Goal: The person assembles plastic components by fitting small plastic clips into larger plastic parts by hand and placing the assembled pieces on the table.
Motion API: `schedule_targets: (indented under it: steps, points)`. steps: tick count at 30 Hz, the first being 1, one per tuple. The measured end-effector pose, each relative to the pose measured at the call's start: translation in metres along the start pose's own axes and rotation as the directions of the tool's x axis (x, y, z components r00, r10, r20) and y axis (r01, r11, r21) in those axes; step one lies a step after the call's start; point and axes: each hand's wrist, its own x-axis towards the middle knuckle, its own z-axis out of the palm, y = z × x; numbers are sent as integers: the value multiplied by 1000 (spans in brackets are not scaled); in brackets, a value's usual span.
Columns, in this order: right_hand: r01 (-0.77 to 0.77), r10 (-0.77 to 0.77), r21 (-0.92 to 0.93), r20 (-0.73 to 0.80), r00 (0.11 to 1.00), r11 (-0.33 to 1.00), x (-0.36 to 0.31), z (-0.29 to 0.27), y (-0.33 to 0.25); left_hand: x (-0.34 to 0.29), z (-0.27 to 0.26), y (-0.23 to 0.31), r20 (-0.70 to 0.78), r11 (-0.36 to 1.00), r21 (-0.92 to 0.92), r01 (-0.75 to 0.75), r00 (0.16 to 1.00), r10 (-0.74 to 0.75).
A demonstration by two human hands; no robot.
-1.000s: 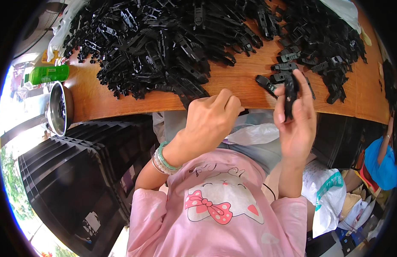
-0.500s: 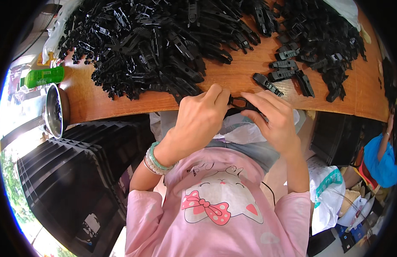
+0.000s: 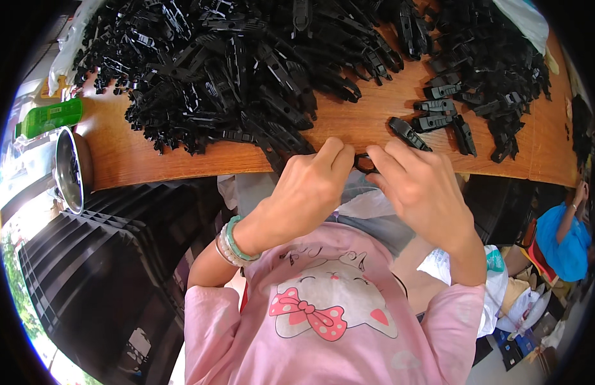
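Observation:
At the table's front edge, my two hands meet around a small black plastic piece (image 3: 365, 163) with a loop-like opening, mostly covered by fingers. My left hand (image 3: 310, 183), bracelets on its wrist, is closed with thumb and fingers pinching the piece's left side. Opposite it, my right hand (image 3: 425, 192) grips the other side with bent fingers. A large heap of long black plastic parts (image 3: 233, 83) lies just beyond my left hand. Several loose black clip-like parts (image 3: 436, 114) rest beyond my right hand, one of them (image 3: 408, 133) closest to its fingers.
A second black pile (image 3: 496, 83) covers the right of the wooden table (image 3: 134, 165). At the left edge are a green bottle (image 3: 53, 119) and a metal bowl (image 3: 69, 170). Black crates (image 3: 85, 276) stand below left. A person in blue (image 3: 563, 240) is at far right, near bags (image 3: 496, 292).
My right hand has turned, its back now facing up more, and its fingers cover more of the black piece. The whole view has shifted slightly. Both hands keep their grip.

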Motion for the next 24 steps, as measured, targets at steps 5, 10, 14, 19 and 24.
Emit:
schedule_targets:
  steps: [5, 10, 14, 19, 24]
  points:
    - [-42, 51, -61, 156, 986, 997, 4, -1, -3, -1, 2, -1, 27, 1000, 20, 14, 1000, -15]
    - [-48, 91, 183, -233, 968, 982, -17, 26, 9, -1, 7, -1, -24, 1000, 26, 13, 1000, -12]
    - [-103, 251, 400, -338, 907, 911, -38, 31, 6, -5, 5, 18, -145, 993, 13, 114, 983, -111]
    - [68, 168, 555, -363, 917, 829, -38, 32, 2, -11, -18, 32, 394, 510, -689, 515, 857, -333]
    - [166, 102, 632, -365, 925, 757, -40, 28, 4, -22, -12, 24, 333, -25, -943, 332, 942, -49]
